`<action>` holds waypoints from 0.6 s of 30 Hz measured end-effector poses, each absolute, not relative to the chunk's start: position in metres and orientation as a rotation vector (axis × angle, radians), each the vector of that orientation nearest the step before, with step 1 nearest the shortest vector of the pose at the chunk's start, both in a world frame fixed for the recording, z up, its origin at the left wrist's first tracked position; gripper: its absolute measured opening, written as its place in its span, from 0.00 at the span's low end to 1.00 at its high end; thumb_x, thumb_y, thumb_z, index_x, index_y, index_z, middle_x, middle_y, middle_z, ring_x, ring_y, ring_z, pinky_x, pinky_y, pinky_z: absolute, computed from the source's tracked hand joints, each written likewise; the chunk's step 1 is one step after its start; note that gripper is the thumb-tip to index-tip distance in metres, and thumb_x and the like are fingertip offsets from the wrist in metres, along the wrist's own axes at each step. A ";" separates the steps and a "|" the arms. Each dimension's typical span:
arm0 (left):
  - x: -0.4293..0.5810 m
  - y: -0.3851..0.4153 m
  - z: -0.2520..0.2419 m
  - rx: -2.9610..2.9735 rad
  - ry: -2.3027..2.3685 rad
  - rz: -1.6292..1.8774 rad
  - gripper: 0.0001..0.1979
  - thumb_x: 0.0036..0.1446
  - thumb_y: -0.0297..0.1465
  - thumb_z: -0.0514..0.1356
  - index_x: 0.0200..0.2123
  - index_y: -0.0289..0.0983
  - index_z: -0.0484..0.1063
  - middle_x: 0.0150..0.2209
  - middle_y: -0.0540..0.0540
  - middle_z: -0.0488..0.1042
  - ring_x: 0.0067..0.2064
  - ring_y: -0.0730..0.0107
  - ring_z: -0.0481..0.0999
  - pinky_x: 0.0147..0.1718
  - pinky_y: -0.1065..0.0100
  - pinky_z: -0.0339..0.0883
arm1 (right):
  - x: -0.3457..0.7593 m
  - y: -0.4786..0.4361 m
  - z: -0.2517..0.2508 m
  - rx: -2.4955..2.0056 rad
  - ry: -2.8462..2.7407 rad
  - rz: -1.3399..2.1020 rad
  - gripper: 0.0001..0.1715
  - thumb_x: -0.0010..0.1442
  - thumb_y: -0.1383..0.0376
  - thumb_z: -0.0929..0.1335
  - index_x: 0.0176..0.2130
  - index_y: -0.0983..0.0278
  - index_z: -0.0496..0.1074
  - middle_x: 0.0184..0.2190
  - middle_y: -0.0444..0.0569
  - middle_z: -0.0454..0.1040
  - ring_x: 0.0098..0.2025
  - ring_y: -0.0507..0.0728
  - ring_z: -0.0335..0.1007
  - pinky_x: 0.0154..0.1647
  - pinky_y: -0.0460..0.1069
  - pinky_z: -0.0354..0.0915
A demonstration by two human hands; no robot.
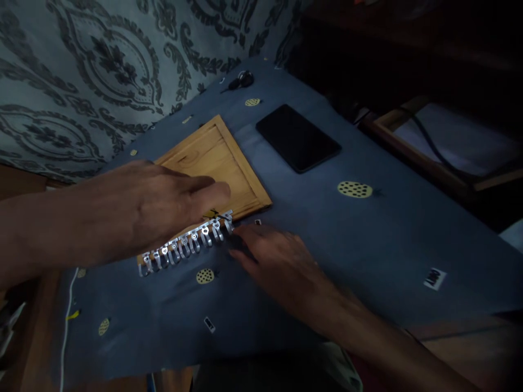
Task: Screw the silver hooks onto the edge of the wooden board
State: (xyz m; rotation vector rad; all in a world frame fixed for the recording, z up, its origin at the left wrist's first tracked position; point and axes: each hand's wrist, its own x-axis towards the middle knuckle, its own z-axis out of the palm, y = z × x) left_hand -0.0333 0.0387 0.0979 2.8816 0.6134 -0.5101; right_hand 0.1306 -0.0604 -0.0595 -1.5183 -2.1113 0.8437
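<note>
A wooden board (241,177) with a raised border lies flat on the blue cloth. Along its near edge runs a silver metal hook rail (194,235) with several curved hooks. My left hand (175,198) reaches across the board from the left, fingers bent and pressed together just above the rail. Under its fingertips a small yellow-and-dark thing (211,214) shows in part; its kind is hidden. My right hand (281,258) comes from the lower right, its fingertips at the rail's right end. A gap shows between its thumb and forefinger, with nothing plainly held there.
A dark phone or tablet (298,139) lies behind the board to the right. Further back is a small black object (242,80) with a thin tip. Patterned fabric (118,65) rises behind the cloth. A white cord (64,337) hangs at the left edge. An open drawer (453,141) stands at right.
</note>
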 end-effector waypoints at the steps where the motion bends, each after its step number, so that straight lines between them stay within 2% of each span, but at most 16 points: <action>1: -0.033 0.040 0.098 2.895 0.509 -0.542 0.13 0.65 0.22 0.47 0.43 0.40 0.69 0.27 0.55 0.68 0.22 0.77 0.63 0.20 0.72 0.48 | 0.130 -0.060 -0.059 -1.524 -2.108 0.851 0.10 0.68 0.65 0.70 0.49 0.62 0.77 0.47 0.52 0.84 0.46 0.61 0.82 0.44 0.52 0.73; 4: -0.032 0.043 0.099 2.971 0.306 -0.597 0.14 0.64 0.20 0.45 0.40 0.39 0.67 0.26 0.55 0.65 0.22 0.77 0.62 0.20 0.72 0.47 | 0.130 -0.060 -0.056 -1.545 -2.102 0.876 0.10 0.67 0.66 0.71 0.49 0.62 0.77 0.45 0.52 0.84 0.46 0.61 0.82 0.44 0.52 0.73; 8: -0.032 0.042 0.098 2.957 0.347 -0.524 0.12 0.67 0.22 0.47 0.39 0.38 0.67 0.24 0.56 0.65 0.19 0.80 0.59 0.20 0.74 0.47 | 0.131 -0.058 -0.052 -1.555 -2.107 0.917 0.09 0.67 0.66 0.71 0.48 0.62 0.77 0.45 0.51 0.84 0.46 0.62 0.82 0.44 0.53 0.74; 11: -0.033 0.039 0.096 2.934 0.408 -0.471 0.10 0.72 0.28 0.49 0.39 0.38 0.69 0.21 0.57 0.62 0.18 0.80 0.58 0.19 0.73 0.48 | 0.131 -0.058 -0.050 -1.579 -2.105 0.959 0.09 0.67 0.67 0.71 0.48 0.62 0.78 0.44 0.51 0.85 0.46 0.62 0.82 0.44 0.53 0.74; 15: -0.037 0.037 0.091 2.996 0.533 -0.439 0.17 0.76 0.38 0.48 0.37 0.38 0.70 0.17 0.57 0.58 0.15 0.79 0.56 0.16 0.71 0.47 | 0.130 -0.059 -0.052 -1.564 -2.090 0.939 0.10 0.67 0.67 0.71 0.49 0.62 0.78 0.46 0.52 0.84 0.47 0.63 0.82 0.46 0.54 0.74; 18: -0.039 0.036 0.089 3.019 0.594 -0.429 0.20 0.76 0.43 0.47 0.37 0.37 0.69 0.16 0.57 0.58 0.15 0.78 0.59 0.16 0.72 0.49 | 0.130 -0.061 -0.056 -1.552 -2.064 0.926 0.11 0.67 0.67 0.71 0.50 0.62 0.77 0.47 0.52 0.84 0.49 0.63 0.81 0.48 0.55 0.74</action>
